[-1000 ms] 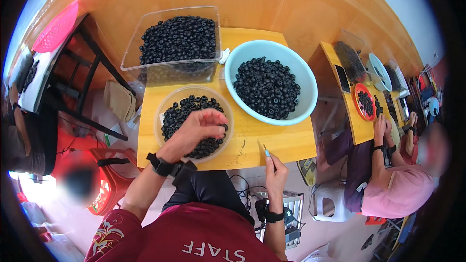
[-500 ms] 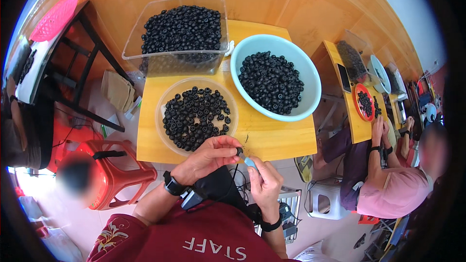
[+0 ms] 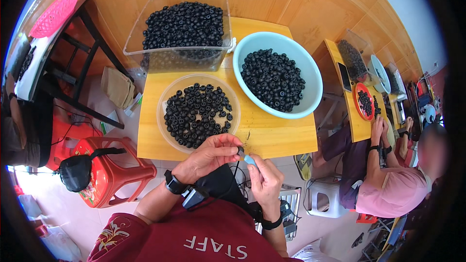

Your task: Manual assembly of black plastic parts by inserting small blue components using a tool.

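Observation:
Between thumb and fingertips, my left hand pinches a small black ring-shaped part just off the table's front edge. My right hand grips a tool with a light-blue handle, its end up against the black part; the tool's tip is hidden there. Just beyond my left hand, a round clear tray holds a loose layer of the same black parts. Behind it stands a clear rectangular bin heaped with more of them. To its right, a pale-blue basin holds another pile.
The yellow table carries dark crumbs near its front edge. A red stool with a black bag stands at left, by a black-framed rack. On the right, a person in pink works at another yellow table.
My hands keep nearly the same pose, tool against the black part. The view has shifted slightly, so the table and containers sit a little differently in it.

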`<state>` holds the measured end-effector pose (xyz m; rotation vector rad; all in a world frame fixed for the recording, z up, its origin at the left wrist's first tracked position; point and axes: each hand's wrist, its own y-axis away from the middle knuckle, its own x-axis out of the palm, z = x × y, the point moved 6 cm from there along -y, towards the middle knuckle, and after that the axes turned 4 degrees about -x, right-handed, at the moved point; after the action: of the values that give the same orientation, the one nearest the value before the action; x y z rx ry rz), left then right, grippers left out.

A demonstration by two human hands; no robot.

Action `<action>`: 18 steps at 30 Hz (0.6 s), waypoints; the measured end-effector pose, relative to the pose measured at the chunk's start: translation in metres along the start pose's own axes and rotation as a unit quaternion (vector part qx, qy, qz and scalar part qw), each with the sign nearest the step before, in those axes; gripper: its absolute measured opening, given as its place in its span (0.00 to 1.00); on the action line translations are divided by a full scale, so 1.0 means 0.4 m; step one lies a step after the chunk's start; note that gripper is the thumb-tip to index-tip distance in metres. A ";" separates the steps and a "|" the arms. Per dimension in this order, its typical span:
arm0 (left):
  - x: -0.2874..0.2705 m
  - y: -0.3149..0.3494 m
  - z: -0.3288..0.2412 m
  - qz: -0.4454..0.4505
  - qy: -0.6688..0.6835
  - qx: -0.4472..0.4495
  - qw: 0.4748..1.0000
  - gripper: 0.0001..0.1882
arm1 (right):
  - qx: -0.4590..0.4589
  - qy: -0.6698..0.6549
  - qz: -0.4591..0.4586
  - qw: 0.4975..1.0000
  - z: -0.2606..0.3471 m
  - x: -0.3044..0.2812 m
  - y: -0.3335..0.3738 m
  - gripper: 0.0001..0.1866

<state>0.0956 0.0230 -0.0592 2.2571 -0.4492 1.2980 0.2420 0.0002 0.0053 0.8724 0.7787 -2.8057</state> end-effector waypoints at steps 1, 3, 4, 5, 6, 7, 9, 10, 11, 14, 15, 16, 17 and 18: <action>-0.002 0.000 0.000 0.001 0.001 -0.001 1.000 0.09 | -0.001 0.001 0.004 1.000 0.001 0.001 -0.001 0.10; -0.005 0.004 0.000 0.001 0.003 -0.001 1.000 0.08 | -0.001 0.001 0.006 1.000 0.001 0.005 0.000 0.10; -0.006 0.004 0.001 0.002 -0.002 -0.003 1.000 0.07 | -0.001 0.003 0.007 1.000 -0.001 0.005 0.002 0.09; -0.007 0.004 0.002 0.003 -0.006 -0.004 1.000 0.07 | 0.000 0.004 0.007 1.000 -0.003 0.005 0.004 0.09; -0.007 0.006 0.002 0.003 -0.005 -0.005 1.000 0.07 | 0.001 0.003 0.008 1.000 -0.005 0.007 0.007 0.09; -0.007 0.007 0.000 -0.001 -0.016 0.000 1.000 0.07 | 0.002 0.002 0.010 1.000 -0.008 0.008 0.009 0.09; -0.012 0.010 0.000 -0.006 -0.025 0.004 1.000 0.07 | 0.008 -0.009 0.005 1.000 -0.016 0.017 0.013 0.09; -0.020 0.008 -0.001 -0.014 -0.034 0.010 0.999 0.07 | 0.013 -0.019 -0.001 1.000 -0.024 0.021 0.013 0.09; -0.026 0.007 -0.002 -0.022 -0.042 0.017 0.999 0.07 | 0.014 -0.019 -0.001 1.000 -0.032 0.023 0.014 0.09; 0.016 0.033 -0.005 0.027 -0.042 -0.003 0.999 0.07 | 0.049 0.092 0.029 0.994 -0.094 0.034 0.030 0.10; 0.027 0.042 -0.010 0.030 -0.043 -0.004 0.999 0.07 | 0.074 0.087 0.004 0.993 -0.141 0.023 0.045 0.11; 0.032 0.045 -0.010 0.031 -0.041 -0.004 0.999 0.07 | 0.098 0.078 -0.015 0.992 -0.164 0.013 0.045 0.11; 0.035 0.045 -0.011 0.033 -0.038 -0.002 0.999 0.07 | 0.096 0.077 -0.012 0.992 -0.170 0.007 0.046 0.11; 0.030 0.040 -0.012 0.032 -0.037 0.001 0.999 0.07 | 0.131 0.059 -0.011 0.990 -0.180 0.000 0.048 0.11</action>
<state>0.0897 0.0120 -0.0428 2.3165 -0.5498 1.2496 0.2829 0.0199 -0.0538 1.0835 0.4393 -2.9423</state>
